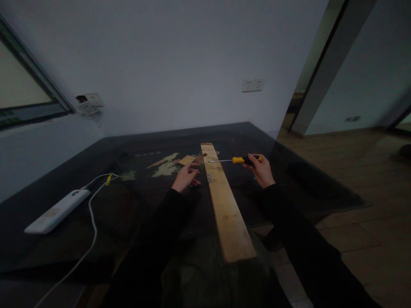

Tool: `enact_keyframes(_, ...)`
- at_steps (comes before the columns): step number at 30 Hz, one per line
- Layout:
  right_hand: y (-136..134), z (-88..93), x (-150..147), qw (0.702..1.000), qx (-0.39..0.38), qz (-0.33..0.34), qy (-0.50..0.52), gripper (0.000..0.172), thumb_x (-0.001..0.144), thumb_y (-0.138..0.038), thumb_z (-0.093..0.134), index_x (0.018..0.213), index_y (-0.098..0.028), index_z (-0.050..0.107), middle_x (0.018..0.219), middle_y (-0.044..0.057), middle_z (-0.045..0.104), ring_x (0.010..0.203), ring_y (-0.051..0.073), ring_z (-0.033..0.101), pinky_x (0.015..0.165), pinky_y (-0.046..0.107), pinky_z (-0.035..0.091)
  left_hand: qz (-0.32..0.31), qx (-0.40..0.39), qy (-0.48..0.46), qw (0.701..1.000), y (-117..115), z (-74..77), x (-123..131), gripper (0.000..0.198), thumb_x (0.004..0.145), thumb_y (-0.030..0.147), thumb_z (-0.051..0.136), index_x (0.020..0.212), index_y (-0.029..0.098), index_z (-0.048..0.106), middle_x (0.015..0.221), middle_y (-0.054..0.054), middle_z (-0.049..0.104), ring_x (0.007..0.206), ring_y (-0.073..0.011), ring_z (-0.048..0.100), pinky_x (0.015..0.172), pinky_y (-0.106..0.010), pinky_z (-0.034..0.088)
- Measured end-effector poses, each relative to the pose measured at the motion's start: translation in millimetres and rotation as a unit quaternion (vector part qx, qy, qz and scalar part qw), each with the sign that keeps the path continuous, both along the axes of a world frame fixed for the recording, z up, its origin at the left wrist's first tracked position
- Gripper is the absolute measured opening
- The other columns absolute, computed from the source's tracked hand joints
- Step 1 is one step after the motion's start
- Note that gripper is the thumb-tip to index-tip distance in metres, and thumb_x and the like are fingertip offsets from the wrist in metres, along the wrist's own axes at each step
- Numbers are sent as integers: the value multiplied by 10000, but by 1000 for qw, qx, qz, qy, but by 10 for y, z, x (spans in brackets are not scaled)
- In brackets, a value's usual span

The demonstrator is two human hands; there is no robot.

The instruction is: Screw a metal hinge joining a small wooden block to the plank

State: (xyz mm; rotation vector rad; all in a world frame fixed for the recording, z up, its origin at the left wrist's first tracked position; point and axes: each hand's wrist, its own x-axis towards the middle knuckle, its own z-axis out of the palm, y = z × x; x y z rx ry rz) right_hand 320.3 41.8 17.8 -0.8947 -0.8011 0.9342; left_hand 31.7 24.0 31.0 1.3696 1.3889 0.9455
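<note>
A long pale wooden plank (224,201) lies lengthwise on a dark glass table (135,205), its near end reaching past the table's front edge. My right hand (261,171) grips the yellow-and-black handle of a screwdriver (236,160); its thin shaft points left, with the tip over the plank's far part. My left hand (186,176) rests just left of the plank with fingers curled, beside a small brown piece (198,159) and a small metal bit (209,177) on the plank. What the left fingers pinch, if anything, is too small to see.
A white power strip (58,210) with a white cable (93,218) lies at the table's left. Pale leaf-shaped patterns (165,168) show in the tabletop. Wall sockets (252,85) sit on the back wall. Wooden floor (362,184) opens to the right.
</note>
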Motion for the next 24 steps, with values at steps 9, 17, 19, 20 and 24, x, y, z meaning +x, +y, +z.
enact_keyframes(9,-5,-12,6,1000,-13,4,15,460,518,-418,837,771,-182,535,772,-19,582,612,117,638,555,281,619,-72,216,256,939,33,-235,-829,159,770,229,591,906,191,663,804,-20,654,697,-150,558,679,-269,461)
enact_keyframes(17,19,-56,-5,1000,-9,8,19,449,500,-415,851,750,-183,560,755,-30,586,638,118,635,543,283,622,-158,221,290,918,19,-268,-820,182,750,250,640,920,194,669,912,-44,660,824,-176,577,756,-286,438)
enact_keyframes(19,23,-63,4,1000,-5,10,20,442,500,-413,855,743,-181,568,761,-28,584,651,117,635,546,280,623,-161,214,288,919,21,-276,-814,187,745,241,650,925,192,666,907,-41,659,807,-167,573,750,-278,436)
enact_keyframes(20,23,-63,9,1000,-4,11,22,442,496,-410,859,741,-180,571,766,-27,583,656,118,636,547,278,623,-162,211,288,920,20,-278,-814,188,745,237,652,926,189,664,905,-39,657,798,-162,571,745,-274,436)
enact_keyframes(24,3,-41,12,1000,-5,13,25,452,483,-409,866,742,-174,580,775,-18,588,668,124,642,555,272,623,-174,210,284,919,24,-285,-827,183,746,235,661,920,181,658,896,-35,650,780,-149,563,724,-259,431)
